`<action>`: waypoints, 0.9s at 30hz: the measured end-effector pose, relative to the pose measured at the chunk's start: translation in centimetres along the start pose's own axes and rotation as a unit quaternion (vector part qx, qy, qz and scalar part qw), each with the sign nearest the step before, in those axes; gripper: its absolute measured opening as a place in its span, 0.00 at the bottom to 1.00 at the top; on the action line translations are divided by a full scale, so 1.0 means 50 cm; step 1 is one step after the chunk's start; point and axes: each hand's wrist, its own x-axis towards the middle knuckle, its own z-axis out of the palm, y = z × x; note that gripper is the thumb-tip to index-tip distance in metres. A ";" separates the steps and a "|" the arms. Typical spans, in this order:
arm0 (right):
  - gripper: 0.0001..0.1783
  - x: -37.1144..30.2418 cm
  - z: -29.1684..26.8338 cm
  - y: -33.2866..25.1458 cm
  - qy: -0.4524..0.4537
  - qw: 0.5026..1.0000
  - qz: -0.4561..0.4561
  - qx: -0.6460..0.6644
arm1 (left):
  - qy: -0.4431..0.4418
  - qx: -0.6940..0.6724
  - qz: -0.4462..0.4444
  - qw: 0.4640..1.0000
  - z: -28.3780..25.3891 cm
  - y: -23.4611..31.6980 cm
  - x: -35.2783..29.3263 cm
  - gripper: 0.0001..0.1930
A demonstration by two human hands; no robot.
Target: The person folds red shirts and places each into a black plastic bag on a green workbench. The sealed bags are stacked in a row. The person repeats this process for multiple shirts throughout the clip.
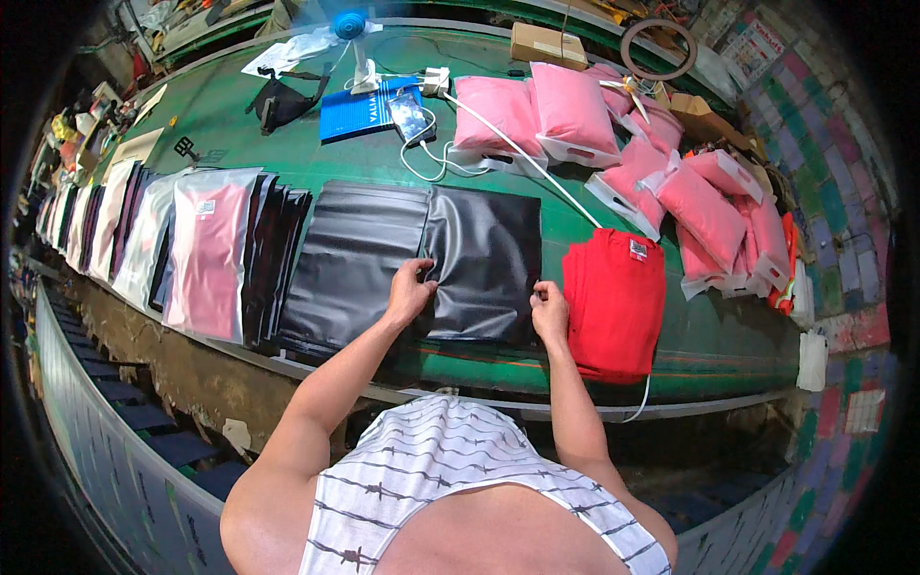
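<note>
A glossy black plastic bag [489, 259] lies flat in front of me on the green table. My left hand [410, 292] is closed in a pinch at the bag's left edge, where the sheet wrinkles. At its right edge my right hand [549, 314] pinches the side of the same bag. Under and to the left of it is a stack of similar black bags [355, 254]. Just right of my right hand sits a pile of folded red garments [613, 307], with a small label on top.
To the left stand rows of packed garments [216, 249] in clear bags. Pink packed bundles [575, 105] are heaped at the back right. A blue fan [350, 26], a phone [410, 117] with a white cable and a black pouch [283, 103] lie at the back. A carton [546, 45] stands behind.
</note>
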 end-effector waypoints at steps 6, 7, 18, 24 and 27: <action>0.14 -0.045 -0.063 0.007 -0.107 0.991 0.046 -0.060 | 0.067 0.205 0.240 0.946 0.031 0.023 -0.037 0.26; 0.13 -0.064 -0.073 0.012 -0.130 0.988 0.044 -0.072 | 0.055 0.196 0.281 0.938 0.043 0.029 -0.053 0.25; 0.09 -0.095 -0.081 0.048 -0.156 0.981 0.105 0.051 | -0.183 0.248 0.561 0.768 0.239 0.116 -0.140 0.15; 0.10 -0.097 -0.100 0.014 -0.191 0.957 0.172 0.136 | -0.135 0.263 0.602 0.742 0.261 0.119 -0.123 0.09; 0.10 -0.091 -0.099 -0.005 -0.189 0.959 0.170 0.124 | -0.133 0.253 0.604 0.744 0.265 0.120 -0.121 0.08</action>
